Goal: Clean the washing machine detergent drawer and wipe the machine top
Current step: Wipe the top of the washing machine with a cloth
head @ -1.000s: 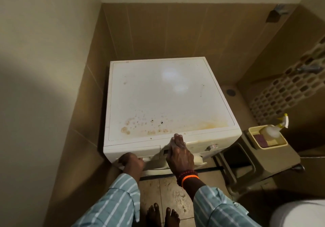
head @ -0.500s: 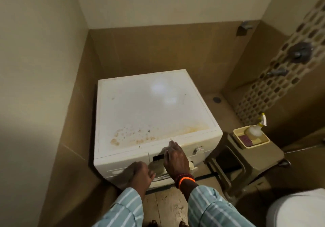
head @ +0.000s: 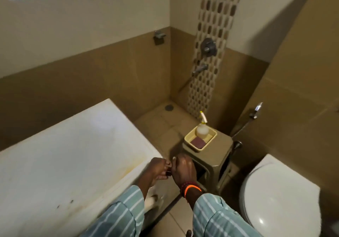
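Note:
The white washing machine top (head: pixel 73 154) fills the lower left, with yellowish staining along its front edge and dark specks near the front. The detergent drawer is out of sight; only a sliver of the machine front (head: pixel 152 200) shows beneath my left arm. My left hand (head: pixel 157 169) and right hand (head: pixel 183 169) meet just off the machine's front right corner, fingers curled toward each other. Something small and dark shows between them, too blurred to identify. An orange and red bracelet circles my right wrist.
A brown plastic stool (head: pixel 223 145) stands right of the machine and carries a yellow tray (head: pixel 189 139) holding a spray bottle (head: pixel 201 130) and a maroon scrub pad (head: pixel 198 142). A white toilet (head: pixel 275 200) sits at the lower right. A wall tap (head: pixel 200 69) and floor drain (head: pixel 168 107) lie beyond.
My view has swung to the right. Both hands have left the machine's front panel and come together off its front right corner.

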